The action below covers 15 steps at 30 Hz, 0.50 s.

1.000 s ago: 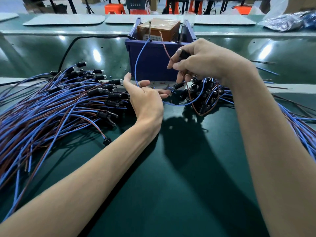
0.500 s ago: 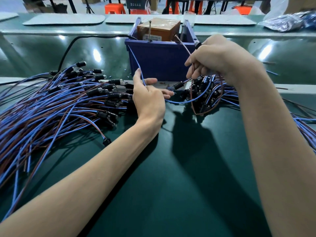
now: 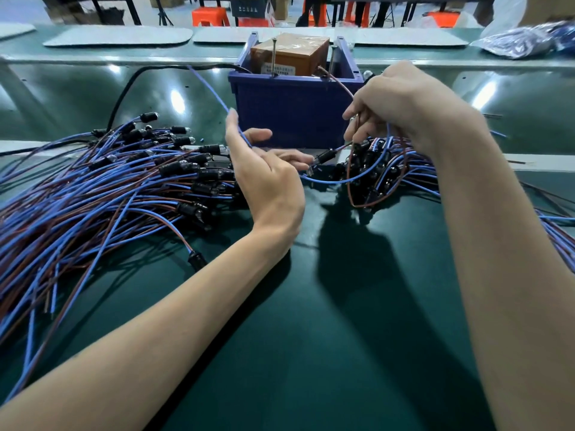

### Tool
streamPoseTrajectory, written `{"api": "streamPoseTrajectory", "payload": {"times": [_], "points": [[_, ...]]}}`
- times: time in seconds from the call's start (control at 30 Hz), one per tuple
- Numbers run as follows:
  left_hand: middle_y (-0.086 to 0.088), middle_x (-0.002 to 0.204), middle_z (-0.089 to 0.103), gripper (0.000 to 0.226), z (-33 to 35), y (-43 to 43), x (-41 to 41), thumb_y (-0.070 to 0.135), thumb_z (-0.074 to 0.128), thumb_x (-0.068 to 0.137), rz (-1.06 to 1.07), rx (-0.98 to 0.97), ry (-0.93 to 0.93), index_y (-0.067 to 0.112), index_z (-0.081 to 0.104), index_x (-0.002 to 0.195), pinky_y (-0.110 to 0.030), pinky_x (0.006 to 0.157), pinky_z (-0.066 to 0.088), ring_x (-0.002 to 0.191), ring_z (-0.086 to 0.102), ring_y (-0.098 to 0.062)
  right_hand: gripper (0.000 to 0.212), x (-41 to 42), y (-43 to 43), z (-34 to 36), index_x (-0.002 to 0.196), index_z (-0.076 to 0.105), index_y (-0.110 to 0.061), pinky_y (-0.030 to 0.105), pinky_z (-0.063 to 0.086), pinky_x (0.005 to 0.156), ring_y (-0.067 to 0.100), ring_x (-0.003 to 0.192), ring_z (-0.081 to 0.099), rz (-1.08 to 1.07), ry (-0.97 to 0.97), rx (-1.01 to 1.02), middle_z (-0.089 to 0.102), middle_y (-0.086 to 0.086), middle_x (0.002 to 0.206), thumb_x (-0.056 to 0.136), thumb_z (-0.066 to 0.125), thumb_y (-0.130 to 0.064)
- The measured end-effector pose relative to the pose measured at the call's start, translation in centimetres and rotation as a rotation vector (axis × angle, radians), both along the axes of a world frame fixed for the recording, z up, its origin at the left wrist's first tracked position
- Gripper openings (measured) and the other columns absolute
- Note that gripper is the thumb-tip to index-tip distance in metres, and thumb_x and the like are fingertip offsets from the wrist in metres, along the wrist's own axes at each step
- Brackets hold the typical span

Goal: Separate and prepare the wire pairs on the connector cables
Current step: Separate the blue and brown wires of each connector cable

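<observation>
Behind right hand (image 3: 404, 101), held brown wire (image 3: 340, 85) vanishes; left hand (image 3: 267, 185) pinches blue wire (image 3: 214, 91).

The right hand (image 3: 404, 101) drew rightward, pulling the brown wire (image 3: 339, 83) apart from the blue wire (image 3: 214, 94). The blue wire's free end swung left, away from the bin (image 3: 295, 113), and the left hand (image 3: 267, 185) raised its forefinger along it.
</observation>
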<state>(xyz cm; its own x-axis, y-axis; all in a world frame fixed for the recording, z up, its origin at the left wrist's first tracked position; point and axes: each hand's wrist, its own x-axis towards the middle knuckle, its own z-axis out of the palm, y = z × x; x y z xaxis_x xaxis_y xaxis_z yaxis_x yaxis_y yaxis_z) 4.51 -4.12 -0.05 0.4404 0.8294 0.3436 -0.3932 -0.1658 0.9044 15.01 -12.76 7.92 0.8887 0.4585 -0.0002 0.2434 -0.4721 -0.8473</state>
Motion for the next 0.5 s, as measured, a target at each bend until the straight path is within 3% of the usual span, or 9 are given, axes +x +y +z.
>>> {"api": "streamPoseTrajectory", "payload": {"times": [0.13, 0.27, 0.5], "points": [[0.0, 0.098, 0.043, 0.058, -0.26, -0.01, 0.11, -0.009, 0.013, 0.095, -0.002, 0.041, 0.016, 0.01, 0.009, 0.15, -0.015, 0.054, 0.046, 0.049, 0.061, -0.005, 0.018, 0.02, -0.07, 0.0, 0.075, 0.063, 0.005, 0.015, 0.045, 0.04, 0.015, 0.04, 0.062, 0.0, -0.005, -0.007, 0.069, 0.017, 0.06, 0.08, 0.046, 0.0], [0.002, 0.096, 0.048, 0.064, -0.58, 0.03, 0.32, -0.011, 0.019, 0.089, -0.146, 0.117, 0.186, 0.009, 0.02, 0.15, -0.013, 0.05, 0.044, 0.046, 0.058, -0.003, 0.018, -0.08, -0.07, 0.06, 0.077, 0.063, 0.006, 0.016, 0.047, 0.041, 0.016, 0.04, 0.061, -0.005, -0.005, -0.008, 0.069, 0.018, 0.06, 0.08, 0.046, 0.001], [0.002, 0.093, 0.047, 0.066, -0.73, 0.4, 0.54, -0.014, 0.019, 0.087, -0.194, 0.04, 0.256, 0.008, 0.024, 0.149, -0.012, 0.046, 0.042, 0.042, 0.058, -0.003, 0.018, -0.23, -0.18, 0.22, 0.077, 0.062, 0.005, 0.015, 0.046, 0.041, 0.015, 0.038, 0.059, 0.0, 0.007, 0.004, 0.069, 0.018, 0.06, 0.083, 0.045, 0.001]]}}
